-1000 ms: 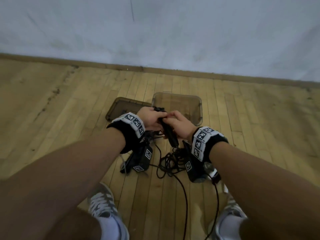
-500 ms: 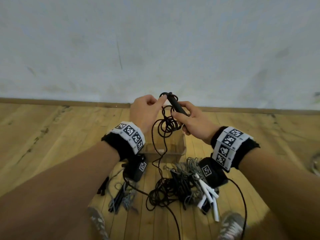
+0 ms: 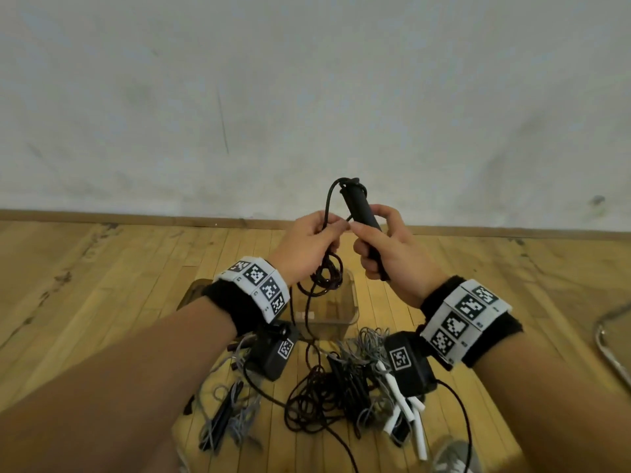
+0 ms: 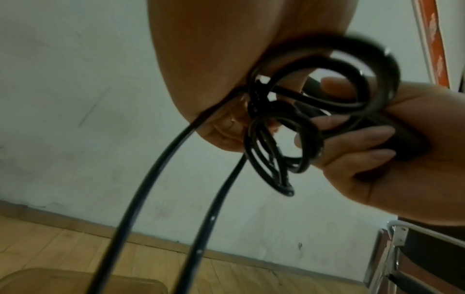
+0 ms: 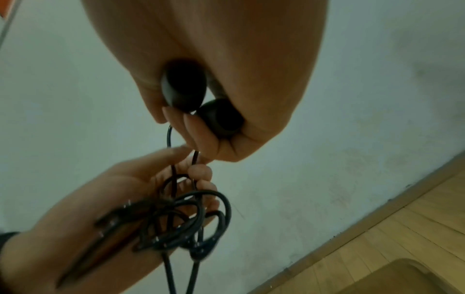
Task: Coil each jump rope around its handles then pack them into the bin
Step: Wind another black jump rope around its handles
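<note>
My right hand (image 3: 382, 247) grips the two black handles (image 3: 360, 211) of a jump rope, held upright in front of the wall; their round butt ends (image 5: 198, 99) show in the right wrist view. My left hand (image 3: 307, 244) pinches the black rope (image 3: 326, 213) just left of the handles. A tangle of loops (image 3: 324, 274) hangs below my left palm (image 4: 302, 123), and two strands (image 4: 156, 199) drop toward the floor. The clear plastic bin (image 3: 348, 302) stands on the floor below my hands.
Several more jump ropes lie on the wooden floor near my feet: a black heap (image 3: 324, 394), a grey rope (image 3: 232, 418) with dark handles, and white handles (image 3: 406, 407). A brownish lid (image 3: 191, 291) lies left of the bin. A metal chair frame (image 3: 611, 349) stands at the right.
Both hands rose from low over the bin to chest height with the black handles. The left hand shifted from the handle top to pinching the rope beside it.
</note>
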Action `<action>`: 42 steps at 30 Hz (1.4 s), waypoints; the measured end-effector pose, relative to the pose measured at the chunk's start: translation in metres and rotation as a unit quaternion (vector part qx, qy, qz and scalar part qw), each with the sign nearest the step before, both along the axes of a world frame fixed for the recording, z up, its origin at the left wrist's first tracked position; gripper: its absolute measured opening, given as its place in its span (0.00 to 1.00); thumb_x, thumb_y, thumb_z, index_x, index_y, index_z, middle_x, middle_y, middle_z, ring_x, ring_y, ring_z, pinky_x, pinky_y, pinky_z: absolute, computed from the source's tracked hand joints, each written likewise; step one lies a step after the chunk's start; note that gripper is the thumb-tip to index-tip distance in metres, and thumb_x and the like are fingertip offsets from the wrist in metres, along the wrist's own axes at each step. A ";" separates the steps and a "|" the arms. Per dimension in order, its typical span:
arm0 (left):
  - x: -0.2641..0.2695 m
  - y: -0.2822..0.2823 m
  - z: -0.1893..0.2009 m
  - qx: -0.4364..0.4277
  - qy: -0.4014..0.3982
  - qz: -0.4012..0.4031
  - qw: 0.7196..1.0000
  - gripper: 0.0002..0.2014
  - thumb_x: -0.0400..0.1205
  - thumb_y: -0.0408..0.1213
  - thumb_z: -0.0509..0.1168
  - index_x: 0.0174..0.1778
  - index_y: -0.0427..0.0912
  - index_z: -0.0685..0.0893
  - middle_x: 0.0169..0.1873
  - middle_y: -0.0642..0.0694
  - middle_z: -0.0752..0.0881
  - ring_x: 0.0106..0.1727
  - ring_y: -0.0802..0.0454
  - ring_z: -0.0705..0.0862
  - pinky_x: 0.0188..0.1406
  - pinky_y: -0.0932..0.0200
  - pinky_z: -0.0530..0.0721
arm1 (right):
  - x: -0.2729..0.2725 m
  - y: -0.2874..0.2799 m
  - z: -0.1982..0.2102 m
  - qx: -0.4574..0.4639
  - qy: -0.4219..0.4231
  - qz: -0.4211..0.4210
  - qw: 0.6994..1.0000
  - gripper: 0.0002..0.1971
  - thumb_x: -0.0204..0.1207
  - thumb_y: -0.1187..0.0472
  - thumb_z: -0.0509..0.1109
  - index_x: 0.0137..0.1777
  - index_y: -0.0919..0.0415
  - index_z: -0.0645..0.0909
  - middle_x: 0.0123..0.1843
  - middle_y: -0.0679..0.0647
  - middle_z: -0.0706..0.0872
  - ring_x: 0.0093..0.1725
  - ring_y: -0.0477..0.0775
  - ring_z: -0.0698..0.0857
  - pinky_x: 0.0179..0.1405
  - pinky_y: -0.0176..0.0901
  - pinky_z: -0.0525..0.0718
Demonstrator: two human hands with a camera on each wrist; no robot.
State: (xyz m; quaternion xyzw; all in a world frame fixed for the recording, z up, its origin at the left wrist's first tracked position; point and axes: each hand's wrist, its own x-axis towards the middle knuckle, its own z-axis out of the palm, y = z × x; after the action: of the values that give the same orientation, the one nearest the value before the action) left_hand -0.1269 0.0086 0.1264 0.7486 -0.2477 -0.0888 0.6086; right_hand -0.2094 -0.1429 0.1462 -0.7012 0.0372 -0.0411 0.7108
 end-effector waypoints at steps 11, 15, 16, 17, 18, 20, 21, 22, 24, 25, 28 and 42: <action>-0.002 -0.006 -0.016 0.183 -0.080 -0.052 0.978 0.17 0.91 0.55 0.54 0.69 0.59 0.85 0.57 0.55 0.87 0.58 0.56 0.85 0.69 0.43 0.81 | 0.011 -0.017 0.012 0.160 -0.027 -0.049 0.985 0.14 0.87 0.57 0.66 0.71 0.54 0.79 0.32 0.49 0.72 0.27 0.46 0.68 0.25 0.36 0.65; -0.003 -0.011 -0.030 0.267 -0.044 -0.091 0.958 0.24 0.93 0.53 0.52 0.85 0.50 0.70 0.66 0.45 0.83 0.62 0.46 0.82 0.70 0.44 0.80 | 0.014 -0.022 0.008 0.172 -0.026 -0.089 0.981 0.14 0.87 0.56 0.67 0.70 0.55 0.78 0.32 0.48 0.72 0.28 0.46 0.68 0.26 0.37 0.66; -0.003 -0.011 -0.036 0.263 -0.035 -0.110 0.958 0.27 0.92 0.53 0.54 0.88 0.52 0.64 0.69 0.47 0.83 0.64 0.47 0.83 0.72 0.41 0.80 | 0.015 -0.025 0.007 0.171 -0.028 -0.102 0.980 0.15 0.87 0.56 0.67 0.71 0.55 0.78 0.32 0.48 0.72 0.27 0.46 0.69 0.26 0.37 0.67; -0.004 -0.010 -0.040 0.257 -0.031 -0.119 0.959 0.31 0.91 0.55 0.57 0.90 0.56 0.57 0.73 0.49 0.82 0.65 0.48 0.84 0.72 0.40 0.81 | 0.015 -0.027 0.007 0.169 -0.030 -0.115 0.978 0.15 0.87 0.56 0.67 0.71 0.55 0.78 0.32 0.48 0.73 0.27 0.46 0.69 0.25 0.37 0.67; -0.002 -0.009 -0.044 0.256 -0.031 -0.116 0.959 0.35 0.89 0.55 0.62 0.90 0.60 0.52 0.73 0.49 0.83 0.64 0.49 0.86 0.70 0.41 0.83 | 0.016 -0.030 0.007 0.167 -0.031 -0.127 0.977 0.15 0.87 0.56 0.67 0.72 0.56 0.77 0.32 0.48 0.73 0.27 0.46 0.69 0.25 0.37 0.68; 0.002 -0.006 -0.049 0.276 -0.033 -0.098 0.956 0.44 0.86 0.50 0.69 0.90 0.64 0.46 0.63 0.41 0.89 0.52 0.48 0.90 0.56 0.46 0.89 | 0.015 -0.035 0.007 0.164 -0.032 -0.140 0.976 0.15 0.87 0.56 0.67 0.72 0.55 0.76 0.31 0.48 0.73 0.27 0.46 0.69 0.25 0.37 0.68; 0.003 -0.003 -0.051 0.293 -0.034 -0.092 0.951 0.47 0.84 0.46 0.71 0.90 0.63 0.45 0.55 0.38 0.90 0.46 0.48 0.90 0.46 0.50 0.89 | 0.014 -0.037 0.007 0.163 -0.034 -0.140 0.976 0.16 0.87 0.55 0.66 0.73 0.55 0.76 0.31 0.48 0.73 0.27 0.46 0.69 0.25 0.37 0.68; 0.004 0.000 -0.053 0.314 -0.031 -0.092 0.944 0.49 0.83 0.44 0.73 0.90 0.61 0.44 0.48 0.38 0.90 0.42 0.48 0.89 0.39 0.54 0.85 | 0.014 -0.038 0.008 0.164 -0.037 -0.138 0.976 0.16 0.88 0.55 0.66 0.74 0.54 0.77 0.31 0.48 0.73 0.27 0.46 0.69 0.25 0.37 0.68; 0.005 0.007 -0.054 0.359 -0.003 -0.111 0.927 0.52 0.81 0.41 0.75 0.91 0.55 0.43 0.45 0.44 0.88 0.41 0.51 0.87 0.40 0.59 0.83 | 0.011 -0.038 0.009 0.166 -0.037 -0.126 0.977 0.16 0.88 0.55 0.65 0.74 0.54 0.77 0.31 0.48 0.73 0.27 0.46 0.69 0.26 0.38 0.68; 0.005 0.008 -0.054 0.384 0.014 -0.117 0.916 0.52 0.80 0.41 0.76 0.91 0.53 0.46 0.53 0.44 0.89 0.49 0.50 0.88 0.48 0.57 0.85 | 0.009 -0.037 0.009 0.163 -0.035 -0.110 0.980 0.16 0.88 0.55 0.65 0.73 0.54 0.77 0.31 0.48 0.73 0.28 0.46 0.69 0.26 0.38 0.68; 0.004 0.004 -0.046 0.400 0.025 -0.093 0.911 0.48 0.77 0.47 0.80 0.89 0.49 0.60 0.79 0.43 0.76 0.77 0.45 0.77 0.73 0.51 0.77 | 0.007 -0.026 0.006 0.120 -0.018 -0.041 0.992 0.15 0.88 0.56 0.65 0.72 0.55 0.78 0.32 0.49 0.72 0.28 0.48 0.68 0.25 0.38 0.68; -0.019 -0.029 0.006 -0.130 0.067 0.019 0.989 0.16 0.86 0.33 0.54 0.65 0.45 0.83 0.46 0.28 0.88 0.41 0.48 0.85 0.50 0.47 0.85 | 0.007 -0.003 -0.001 0.061 0.026 0.017 0.998 0.21 0.87 0.52 0.68 0.76 0.52 0.68 0.33 0.50 0.75 0.28 0.48 0.70 0.24 0.41 0.66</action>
State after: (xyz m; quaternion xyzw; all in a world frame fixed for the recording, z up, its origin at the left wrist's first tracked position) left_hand -0.1461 -0.0201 0.1323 0.6602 -0.2020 -0.0944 0.7172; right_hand -0.2028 -0.1455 0.1451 -0.6578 0.0465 -0.0085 0.7517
